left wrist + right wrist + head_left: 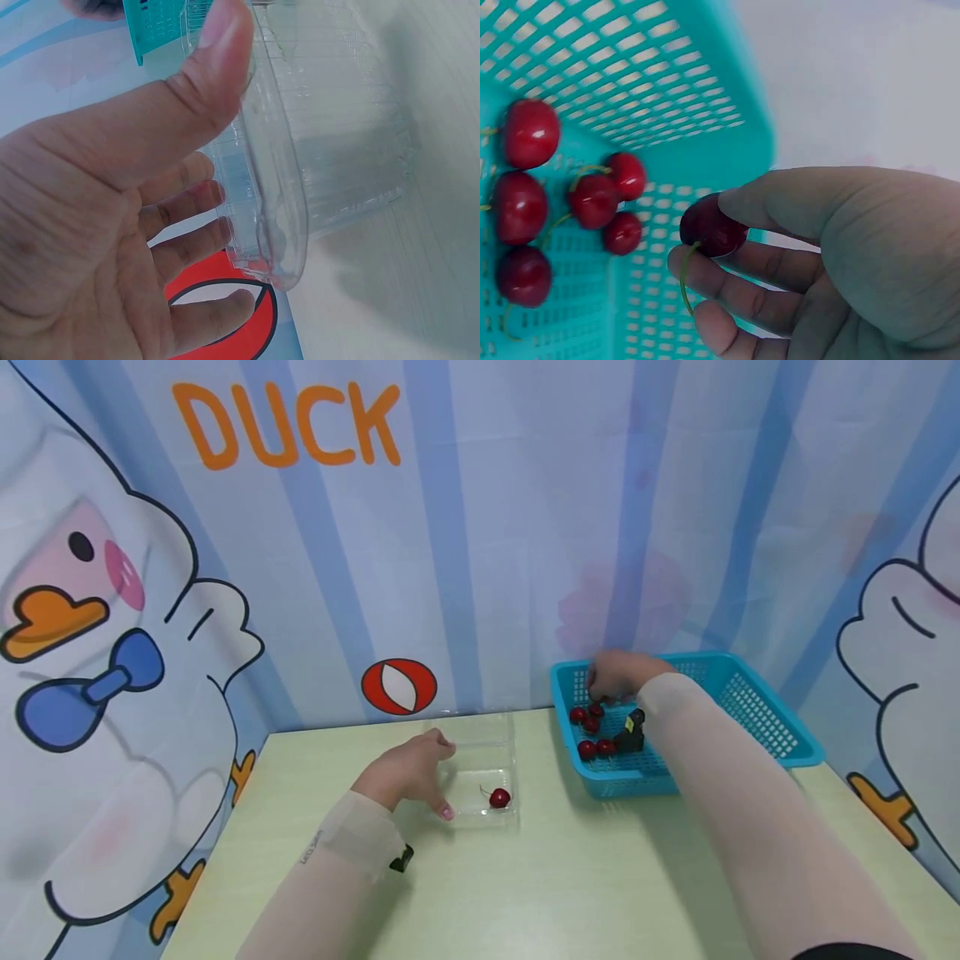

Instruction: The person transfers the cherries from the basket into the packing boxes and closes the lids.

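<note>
In the right wrist view, my right hand (817,255) pinches a dark red cherry (709,225) between thumb and fingers, its green stem hanging down. The hand is over the far left part of the turquoise basket (600,787). More cherries (521,206) lie on the basket floor beside it. My left hand (408,771) is at the left side of a clear plastic box (472,777), its thumb and fingers spread along the edge. From the left wrist, the thumb (214,64) overlaps the box's rim and the fingertips lie against its clear wall. One cherry (499,797) with a stem sits in the box's front right corner.
Both items stand on a pale table (525,877), the basket to the right of the box. A black wrist camera (632,732) on the right arm overlaps the basket. Close behind the table hangs a blue striped cloth (495,527) with printed ducks.
</note>
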`<state>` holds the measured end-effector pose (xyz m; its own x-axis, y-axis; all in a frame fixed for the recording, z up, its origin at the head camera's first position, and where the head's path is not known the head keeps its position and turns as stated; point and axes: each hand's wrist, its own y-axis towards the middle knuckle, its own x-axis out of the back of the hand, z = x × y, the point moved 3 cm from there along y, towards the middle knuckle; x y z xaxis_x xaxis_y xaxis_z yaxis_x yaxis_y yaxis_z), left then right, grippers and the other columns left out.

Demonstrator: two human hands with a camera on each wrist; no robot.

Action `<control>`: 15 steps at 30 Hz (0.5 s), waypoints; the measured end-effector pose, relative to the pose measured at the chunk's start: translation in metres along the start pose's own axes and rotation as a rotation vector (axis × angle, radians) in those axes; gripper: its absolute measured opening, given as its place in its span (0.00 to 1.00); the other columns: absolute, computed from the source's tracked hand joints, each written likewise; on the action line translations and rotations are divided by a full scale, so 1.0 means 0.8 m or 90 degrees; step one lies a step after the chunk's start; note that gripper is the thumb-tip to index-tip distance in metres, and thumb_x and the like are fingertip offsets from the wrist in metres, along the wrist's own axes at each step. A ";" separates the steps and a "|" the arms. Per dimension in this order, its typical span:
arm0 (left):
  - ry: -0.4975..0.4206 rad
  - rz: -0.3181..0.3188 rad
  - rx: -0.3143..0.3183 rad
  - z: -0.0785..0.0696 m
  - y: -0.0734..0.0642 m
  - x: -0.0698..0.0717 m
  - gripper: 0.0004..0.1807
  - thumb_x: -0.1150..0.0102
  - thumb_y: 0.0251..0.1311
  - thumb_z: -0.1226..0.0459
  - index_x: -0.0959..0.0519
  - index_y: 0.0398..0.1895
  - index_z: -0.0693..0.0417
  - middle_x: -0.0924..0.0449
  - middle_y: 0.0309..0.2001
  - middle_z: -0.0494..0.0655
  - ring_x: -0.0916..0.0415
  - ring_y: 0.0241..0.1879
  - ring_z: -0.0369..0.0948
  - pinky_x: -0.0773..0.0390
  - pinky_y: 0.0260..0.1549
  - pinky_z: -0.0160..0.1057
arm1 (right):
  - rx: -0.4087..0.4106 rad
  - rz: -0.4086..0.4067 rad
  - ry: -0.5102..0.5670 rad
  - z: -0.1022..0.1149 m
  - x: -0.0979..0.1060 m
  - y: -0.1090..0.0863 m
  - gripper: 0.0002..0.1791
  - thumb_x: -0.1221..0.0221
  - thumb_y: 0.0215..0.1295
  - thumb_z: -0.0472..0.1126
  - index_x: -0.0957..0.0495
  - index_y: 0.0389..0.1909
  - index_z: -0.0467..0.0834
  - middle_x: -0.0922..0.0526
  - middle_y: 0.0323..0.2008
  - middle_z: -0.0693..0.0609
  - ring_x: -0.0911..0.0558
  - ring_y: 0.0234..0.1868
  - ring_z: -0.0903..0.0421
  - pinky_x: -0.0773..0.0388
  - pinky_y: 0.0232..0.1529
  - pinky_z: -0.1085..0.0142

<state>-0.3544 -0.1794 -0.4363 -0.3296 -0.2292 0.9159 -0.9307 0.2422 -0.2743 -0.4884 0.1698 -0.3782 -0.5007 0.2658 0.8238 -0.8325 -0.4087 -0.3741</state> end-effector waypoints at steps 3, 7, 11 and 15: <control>0.000 0.001 0.001 -0.001 0.000 0.000 0.62 0.03 0.45 0.54 0.27 0.86 0.45 0.28 0.82 0.49 0.27 0.79 0.53 0.18 0.75 0.62 | 0.020 -0.014 -0.009 0.013 0.008 -0.005 0.17 0.44 0.82 0.33 0.14 0.62 0.32 0.13 0.36 0.44 0.28 0.26 0.56 0.21 0.35 0.57; 0.000 0.001 0.009 -0.001 0.000 0.000 0.62 0.03 0.44 0.54 0.26 0.86 0.44 0.28 0.82 0.48 0.27 0.78 0.53 0.17 0.74 0.62 | 0.048 -0.038 -0.015 0.039 0.015 -0.015 0.22 0.42 0.83 0.36 0.20 0.72 0.32 0.10 0.49 0.40 0.16 0.41 0.49 0.13 0.50 0.49; 0.000 0.003 0.016 -0.001 0.000 -0.001 0.62 0.03 0.44 0.54 0.26 0.86 0.43 0.28 0.82 0.48 0.27 0.78 0.53 0.17 0.74 0.63 | 0.093 -0.058 -0.038 0.072 0.016 -0.021 0.21 0.39 0.83 0.37 0.19 0.70 0.33 0.11 0.60 0.36 0.12 0.55 0.43 0.12 0.62 0.46; 0.003 0.004 0.014 0.000 0.003 -0.001 0.62 0.03 0.44 0.54 0.27 0.87 0.43 0.29 0.82 0.48 0.27 0.79 0.53 0.17 0.74 0.63 | 0.132 -0.069 -0.074 0.106 0.009 -0.022 0.18 0.37 0.83 0.39 0.17 0.67 0.37 0.11 0.64 0.38 0.12 0.63 0.42 0.12 0.66 0.46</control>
<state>-0.3562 -0.1784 -0.4371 -0.3346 -0.2238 0.9154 -0.9319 0.2231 -0.2861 -0.4575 0.1051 -0.3296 -0.3701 0.2204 0.9025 -0.8074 -0.5568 -0.1951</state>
